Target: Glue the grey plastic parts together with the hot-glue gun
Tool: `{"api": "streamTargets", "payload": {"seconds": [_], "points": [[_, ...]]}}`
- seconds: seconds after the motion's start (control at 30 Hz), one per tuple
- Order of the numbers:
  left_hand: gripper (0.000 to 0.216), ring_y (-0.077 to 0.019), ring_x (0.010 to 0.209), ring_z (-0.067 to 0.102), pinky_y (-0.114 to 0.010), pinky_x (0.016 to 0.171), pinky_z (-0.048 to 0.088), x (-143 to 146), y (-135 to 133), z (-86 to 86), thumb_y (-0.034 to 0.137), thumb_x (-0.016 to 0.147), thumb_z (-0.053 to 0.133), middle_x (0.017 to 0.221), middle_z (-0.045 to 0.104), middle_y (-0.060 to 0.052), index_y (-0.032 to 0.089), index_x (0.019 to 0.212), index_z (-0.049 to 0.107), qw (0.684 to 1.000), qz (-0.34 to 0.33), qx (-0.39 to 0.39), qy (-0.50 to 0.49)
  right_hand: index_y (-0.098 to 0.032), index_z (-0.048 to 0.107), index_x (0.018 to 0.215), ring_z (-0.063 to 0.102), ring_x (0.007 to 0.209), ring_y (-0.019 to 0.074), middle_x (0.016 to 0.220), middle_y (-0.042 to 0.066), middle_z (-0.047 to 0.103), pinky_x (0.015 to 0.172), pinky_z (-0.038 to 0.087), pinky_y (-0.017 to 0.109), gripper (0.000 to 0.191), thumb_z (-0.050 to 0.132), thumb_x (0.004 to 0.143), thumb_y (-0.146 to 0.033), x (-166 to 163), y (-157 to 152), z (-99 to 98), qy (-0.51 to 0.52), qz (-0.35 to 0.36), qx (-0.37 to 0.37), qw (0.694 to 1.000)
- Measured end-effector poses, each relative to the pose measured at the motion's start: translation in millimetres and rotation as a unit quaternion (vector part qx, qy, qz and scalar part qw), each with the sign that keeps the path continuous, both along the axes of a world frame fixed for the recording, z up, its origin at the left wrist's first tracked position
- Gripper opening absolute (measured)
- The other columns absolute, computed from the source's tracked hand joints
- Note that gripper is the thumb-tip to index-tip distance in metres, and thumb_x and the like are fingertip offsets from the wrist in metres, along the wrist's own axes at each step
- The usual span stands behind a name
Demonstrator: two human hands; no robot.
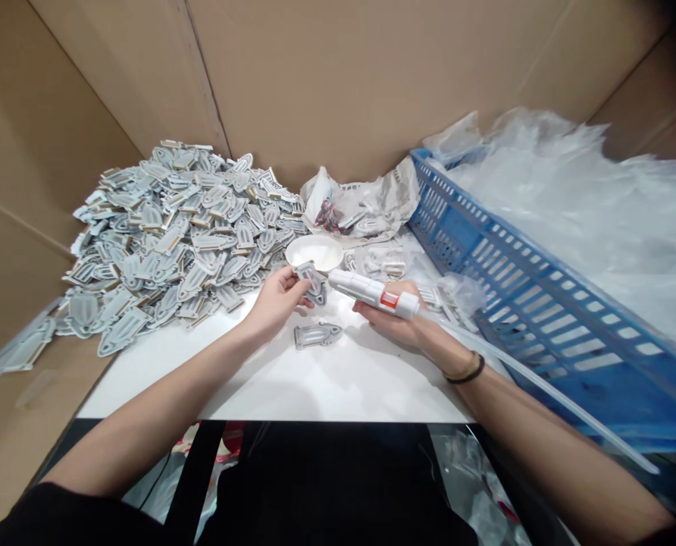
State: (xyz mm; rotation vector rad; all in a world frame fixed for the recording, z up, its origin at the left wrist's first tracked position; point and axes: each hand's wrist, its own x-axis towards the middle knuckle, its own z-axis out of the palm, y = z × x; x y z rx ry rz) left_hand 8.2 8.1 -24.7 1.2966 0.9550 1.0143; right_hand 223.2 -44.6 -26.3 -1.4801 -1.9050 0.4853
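My left hand point(276, 303) pinches a small grey plastic piece point(314, 284), flat with a slotted middle and a pointed end, above the white table. My right hand point(392, 322) is wrapped round a white glue gun point(366, 290) with a red-orange patch on its side. Its tip points left, close to the held piece; whether they touch I cannot tell. A long translucent glue stick point(542, 381) runs from the gun's back end over my right forearm. Another grey piece point(317, 334) lies flat just below my hands. Behind them sits a white bowl point(314, 248).
A large heap of similar grey pieces point(190, 235) covers the left of the white table point(292, 390). Crumpled paper point(395, 193) with small red bits lies at the back. A blue crate point(520, 280) full of clear plastic bags point(593, 197) stands right. Cardboard walls point(338, 83) enclose the back.
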Motion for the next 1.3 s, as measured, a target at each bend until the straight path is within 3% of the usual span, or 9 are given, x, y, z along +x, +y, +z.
{"api": "streamTargets", "payload": {"seconds": [0.2, 0.37, 0.57, 1.1, 1.3], "points": [[0.023, -0.0109, 0.054, 0.060, -0.021, 0.049, 0.049, -0.4, -3.3, 5.6, 0.031, 0.071, 0.069, 0.072, 0.066, -0.004, 0.011, 0.078, 0.062, 0.999, -0.013, 0.002, 0.040, -0.019, 0.051, 0.057, 0.047, 0.049, 0.0107, 0.053, -0.003, 0.051, 0.051, 0.031, 0.025, 0.026, 0.059, 0.079, -0.031, 0.6, 0.6, -2.2, -0.024, 0.041, 0.049, 0.998], [0.020, -0.0106, 0.059, 0.061, -0.021, 0.055, 0.052, -0.6, -4.2, 4.2, 0.030, 0.073, 0.068, 0.075, 0.067, -0.005, 0.011, 0.079, 0.062, 0.999, -0.018, 0.007, 0.044, -0.019, 0.048, 0.057, 0.047, 0.048, 0.0100, 0.052, -0.003, 0.049, 0.051, 0.029, 0.025, 0.024, 0.058, 0.077, -0.028, 1.4, 2.5, -7.6, -0.018, 0.049, 0.073, 0.996], [0.024, -0.0111, 0.060, 0.062, -0.021, 0.055, 0.052, -1.1, -2.6, 1.0, 0.033, 0.074, 0.068, 0.076, 0.067, -0.005, 0.011, 0.083, 0.063, 0.998, -0.028, 0.018, 0.051, -0.020, 0.033, 0.051, 0.036, 0.043, 0.0080, 0.047, -0.004, 0.040, 0.050, 0.026, 0.026, 0.032, 0.053, 0.075, -0.026, -0.8, 0.2, -2.2, -0.009, 0.060, 0.081, 0.995], [0.031, -0.0127, 0.057, 0.061, -0.024, 0.050, 0.052, -2.0, -3.4, 1.1, 0.036, 0.072, 0.072, 0.077, 0.067, -0.006, 0.010, 0.086, 0.063, 0.998, -0.047, -0.023, 0.031, -0.021, 0.033, 0.050, 0.035, 0.043, 0.0086, 0.045, -0.004, 0.037, 0.049, 0.024, 0.026, 0.031, 0.052, 0.073, -0.026, -3.3, -3.2, 3.6, -0.007, 0.031, 0.040, 0.999], [0.027, -0.0077, 0.059, 0.059, -0.020, 0.057, 0.051, 0.7, -2.3, 3.4, 0.030, 0.067, 0.077, 0.079, 0.065, -0.003, 0.010, 0.080, 0.065, 0.994, -0.039, -0.084, -0.061, -0.020, 0.035, 0.051, 0.037, 0.045, 0.0090, 0.046, -0.004, 0.039, 0.050, 0.025, 0.026, 0.031, 0.055, 0.073, -0.025, 0.1, 2.9, -2.8, -0.030, 0.016, 0.074, 0.997]]}}
